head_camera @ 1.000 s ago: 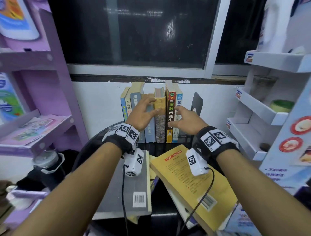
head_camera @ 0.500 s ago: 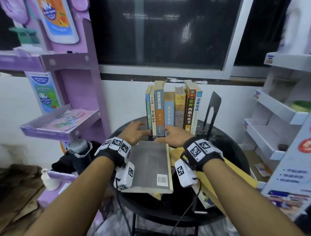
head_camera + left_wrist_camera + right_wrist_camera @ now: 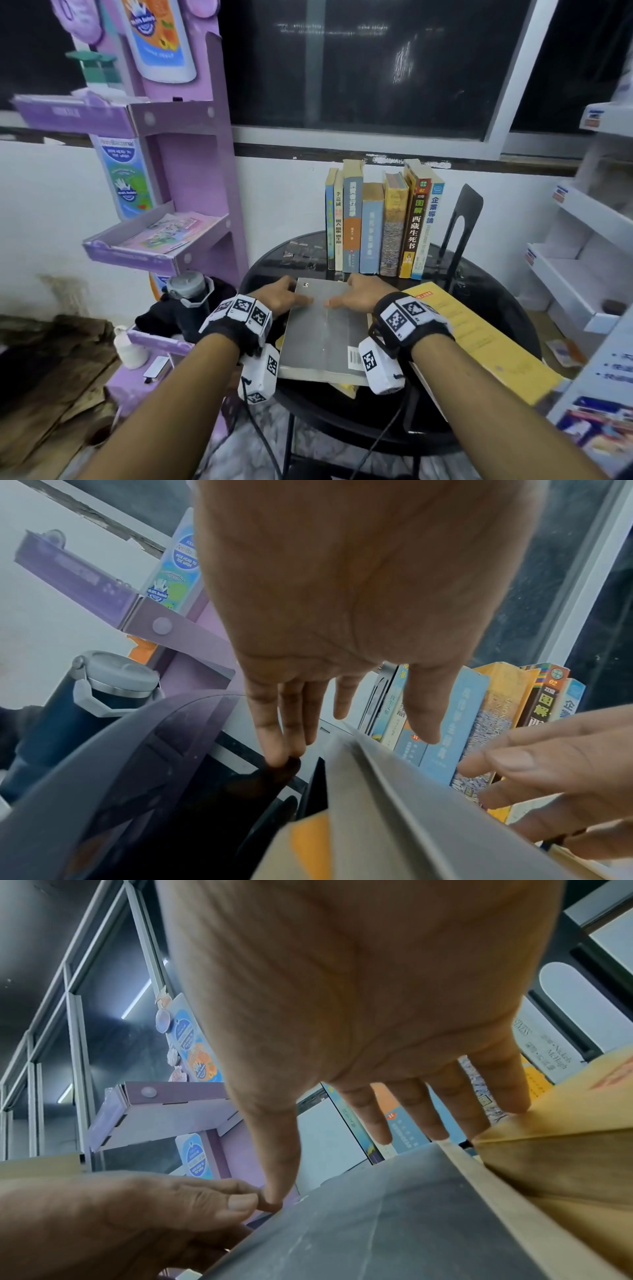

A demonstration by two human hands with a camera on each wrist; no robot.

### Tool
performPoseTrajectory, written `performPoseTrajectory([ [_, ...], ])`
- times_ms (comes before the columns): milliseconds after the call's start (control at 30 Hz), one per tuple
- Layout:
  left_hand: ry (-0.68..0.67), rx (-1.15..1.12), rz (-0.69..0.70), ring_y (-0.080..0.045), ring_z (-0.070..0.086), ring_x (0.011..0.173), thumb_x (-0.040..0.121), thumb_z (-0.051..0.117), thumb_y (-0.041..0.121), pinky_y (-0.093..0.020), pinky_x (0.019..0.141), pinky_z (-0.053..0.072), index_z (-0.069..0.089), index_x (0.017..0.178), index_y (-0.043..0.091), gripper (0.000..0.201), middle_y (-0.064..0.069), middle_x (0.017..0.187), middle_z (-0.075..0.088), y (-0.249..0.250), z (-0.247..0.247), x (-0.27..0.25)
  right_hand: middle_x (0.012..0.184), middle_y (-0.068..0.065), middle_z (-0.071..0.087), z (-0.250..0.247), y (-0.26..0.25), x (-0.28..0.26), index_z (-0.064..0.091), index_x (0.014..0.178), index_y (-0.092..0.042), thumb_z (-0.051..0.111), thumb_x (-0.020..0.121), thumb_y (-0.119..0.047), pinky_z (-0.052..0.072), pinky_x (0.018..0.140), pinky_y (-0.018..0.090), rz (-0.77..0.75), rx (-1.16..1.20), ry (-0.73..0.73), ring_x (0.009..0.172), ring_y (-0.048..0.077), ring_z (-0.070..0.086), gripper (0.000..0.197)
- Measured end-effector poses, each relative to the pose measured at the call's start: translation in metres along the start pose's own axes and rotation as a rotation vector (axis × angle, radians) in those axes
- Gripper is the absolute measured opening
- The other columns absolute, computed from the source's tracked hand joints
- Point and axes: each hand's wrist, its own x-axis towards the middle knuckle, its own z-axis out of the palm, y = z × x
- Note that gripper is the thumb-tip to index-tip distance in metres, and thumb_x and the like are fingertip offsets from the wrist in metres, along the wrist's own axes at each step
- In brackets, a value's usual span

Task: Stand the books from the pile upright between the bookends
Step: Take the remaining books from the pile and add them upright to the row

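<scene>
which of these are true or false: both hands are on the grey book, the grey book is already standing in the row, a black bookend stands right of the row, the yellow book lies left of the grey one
1. Both hands are on the grey book: true; left hand and right hand rest at its far corners.
2. The grey book stands in the row of upright books: false; it lies flat on the pile.
3. A black bookend stands right of the row: true.
4. The yellow book lies left of the grey one: false; it lies to its right.
</scene>
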Motion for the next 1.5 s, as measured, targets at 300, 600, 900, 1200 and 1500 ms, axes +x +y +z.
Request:
performPoseTrajectory([
  [300, -0.038, 0.027, -0.04, -0.02, 0.057, 0.108, 0.082, 0.071, 0.038, -0.03, 0.069, 0.047, 0.043, 0.121, 0.022, 0.05, 0.0, 0.115, 0.058, -0.003, 0.0, 0.003, 0.128, 0.007, 0.055, 0.006, 0.001, 0.001, 0.05, 0.129, -0.015, 0.074, 0.069, -0.059, 0.046, 0.098, 0.044, 0.093, -0.057, 0.025, 0.115, 0.026, 0.053, 0.078],
  [600, -0.027, 0.009, 0.002, -0.024, 0.063, 0.104, 0.07, 0.084, 0.017, -0.042, 0.087, 0.056, 0.057, 0.117, 0.015, 0.054, -0.005, 0.113, 0.065, 0.0, 0.001, 0.0, 0.115, 0.006, 0.061, 0.006, -0.001, -0.005, 0.058, 0.117, -0.013, 0.083, 0.067, -0.045, 0.049, 0.095, 0.041, 0.087, -0.058, 0.035, 0.107, 0.025, 0.057, 0.064],
  [900, 0.027, 0.001, 0.074, -0.022, 0.064, 0.095, 0.064, 0.087, 0.01, -0.038, 0.08, 0.057, 0.052, 0.112, 0.017, 0.06, -0.001, 0.099, 0.064, 0.005, -0.005, -0.009, 0.113, 0.008, 0.062, 0.006, -0.002, -0.004, 0.061, 0.114, -0.009, 0.089, 0.063, -0.034, 0.051, 0.089, 0.038, 0.075, 0.03, 0.09, 0.107, 0.025, 0.057, 0.064],
  [1200, 0.119, -0.151, 0.186, -0.024, 0.065, 0.1, 0.057, 0.087, 0.002, -0.043, 0.089, 0.055, 0.055, 0.117, 0.016, 0.07, -0.004, 0.105, 0.068, 0.02, -0.017, -0.022, 0.135, 0.012, 0.044, -0.013, -0.008, -0.007, 0.055, 0.13, -0.005, 0.089, 0.065, -0.019, 0.041, 0.102, 0.037, 0.008, 0.138, 0.283, 0.121, 0.029, 0.05, 0.075],
  [1500, 0.245, -0.318, 0.295, -0.031, 0.063, 0.104, 0.057, 0.082, -0.004, -0.05, 0.092, 0.052, 0.039, 0.136, 0.024, 0.094, -0.01, 0.109, 0.066, 0.045, -0.021, -0.025, 0.135, 0.009, 0.035, -0.034, -0.004, -0.013, 0.048, 0.133, -0.019, 0.087, 0.065, -0.008, 0.04, 0.1, 0.031, -0.124, 0.349, 0.534, 0.124, 0.026, 0.043, 0.079],
])
